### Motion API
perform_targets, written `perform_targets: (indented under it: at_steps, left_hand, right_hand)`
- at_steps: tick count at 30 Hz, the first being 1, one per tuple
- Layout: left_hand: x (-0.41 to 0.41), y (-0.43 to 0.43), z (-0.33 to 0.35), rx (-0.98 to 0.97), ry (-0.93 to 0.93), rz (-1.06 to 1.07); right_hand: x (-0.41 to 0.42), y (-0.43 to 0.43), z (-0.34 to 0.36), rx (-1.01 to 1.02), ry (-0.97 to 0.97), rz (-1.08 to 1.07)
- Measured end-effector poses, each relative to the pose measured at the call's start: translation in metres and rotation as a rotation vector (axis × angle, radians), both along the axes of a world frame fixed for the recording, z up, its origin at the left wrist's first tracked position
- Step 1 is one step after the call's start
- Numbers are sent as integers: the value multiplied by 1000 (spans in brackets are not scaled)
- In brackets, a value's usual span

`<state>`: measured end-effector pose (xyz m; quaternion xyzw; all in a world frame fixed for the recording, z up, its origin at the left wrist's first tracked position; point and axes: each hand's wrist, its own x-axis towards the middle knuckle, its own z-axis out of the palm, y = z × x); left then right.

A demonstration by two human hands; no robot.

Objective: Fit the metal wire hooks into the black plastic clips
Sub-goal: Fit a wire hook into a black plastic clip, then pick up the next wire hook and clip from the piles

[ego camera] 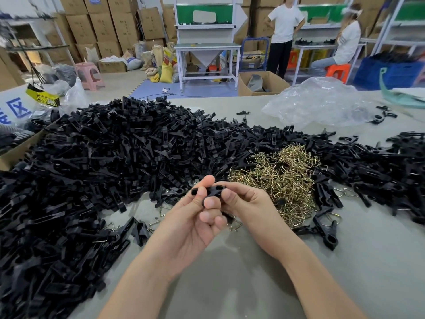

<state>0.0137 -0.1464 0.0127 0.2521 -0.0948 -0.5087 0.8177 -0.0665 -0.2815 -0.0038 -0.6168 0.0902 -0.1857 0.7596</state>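
Your left hand [188, 222] and right hand [250, 203] meet over the near middle of the bench [241, 284], the fingers of both curled round one black clip [212, 190] that is pinched between them. Just behind it lies the heap of brass-coloured wire hooks [278, 178]. Loose black clips [103, 162] sprawl from the left edge across to the right edge, ringing that heap.

Blue boxed character, seemingly 区, on white sheet [13, 107], lettering on yellow-black wrapper [42, 97] too blurred
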Motion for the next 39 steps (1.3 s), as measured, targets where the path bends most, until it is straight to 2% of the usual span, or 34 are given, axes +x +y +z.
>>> perform_targets:
  at_steps: [4,8,12,15,19,23,25,27,28,29,30,32,33,34,36,39]
  left_hand:
    - [6,7,-4,-51,-2,-68]
    - [9,11,-7,-46,-63,-127]
    - [0,7,-8,61,-144,-38]
    - [-9,0,-7,134,-221,0]
    - [-8,-4,-9,259,-252,41]
    - [-8,-6,-8,300,-204,76]
    - [-9,-9,-8,324,-195,109]
    - [-10,-9,-9,359,-279,180]
    - [-9,-7,-9,384,-382,250]
    - [-9,-4,-9,434,-562,346]
    - [-8,0,-11,528,-823,453]
    - [-5,9,-20,812,-1415,664]
    - [-3,10,-23,971,-1625,771]
    - [-2,11,-27,1119,-1748,839]
    - [3,12,-33,1384,-1765,814]
    - [17,18,-33,1619,-1645,606]
  right_hand:
    - [1,1,1,54,-20,71]
    - [-6,3,6,-17,20,89]
    - [-14,11,10,-143,77,21]
    - [-23,17,10,-108,26,-72]
    - [-48,-16,26,65,-136,-301]
    - [-85,-96,66,483,-423,-587]
    - [-98,-121,76,631,-463,-641]
    - [-102,-126,72,659,-412,-626]
    - [-101,-121,67,637,-375,-609]
    - [-97,-113,61,599,-336,-594]
    - [-91,-103,55,550,-299,-577]
    - [-72,-77,43,404,-235,-531]
    - [-61,-61,39,305,-194,-509]
    - [-50,-44,35,193,-148,-496]
    - [-27,-13,27,-66,-82,-470]
    - [-1,18,12,-495,-44,-431]
